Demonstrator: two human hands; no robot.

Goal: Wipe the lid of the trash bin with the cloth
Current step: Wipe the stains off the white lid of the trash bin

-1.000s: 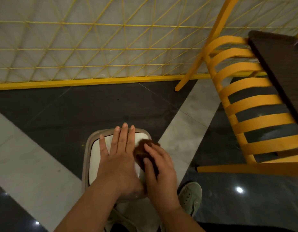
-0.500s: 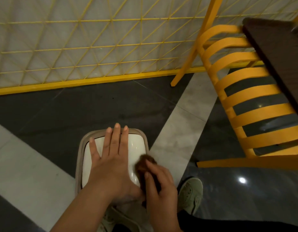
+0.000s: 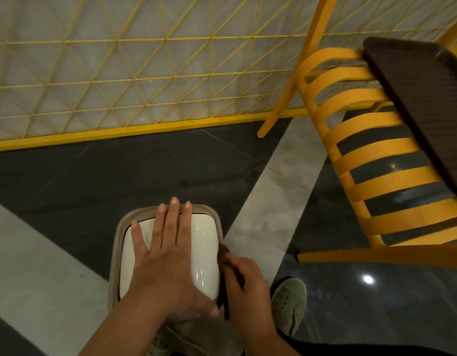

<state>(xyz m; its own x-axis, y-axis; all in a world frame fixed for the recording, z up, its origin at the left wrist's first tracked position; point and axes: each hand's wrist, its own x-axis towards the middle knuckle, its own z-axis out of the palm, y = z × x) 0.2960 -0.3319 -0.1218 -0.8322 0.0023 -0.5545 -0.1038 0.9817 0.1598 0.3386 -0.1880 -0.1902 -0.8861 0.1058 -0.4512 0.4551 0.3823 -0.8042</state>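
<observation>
Head view: the left hand (image 3: 166, 255) lies flat and spread, fingers apart, palm down on the white lid (image 3: 204, 242) of the trash bin (image 3: 114, 258), which stands on the floor (image 3: 68, 176) near a yellow chair (image 3: 363, 155). The right hand (image 3: 248, 286) is curled tight around the dark brown cloth (image 3: 223, 255), pressing it against the lid's right edge. Half a second ago the cloth sat further in on the lid; it has slid outward to the rim. The lid's long axis runs away from the person, toward the yellow lattice fence (image 3: 145, 73).
</observation>
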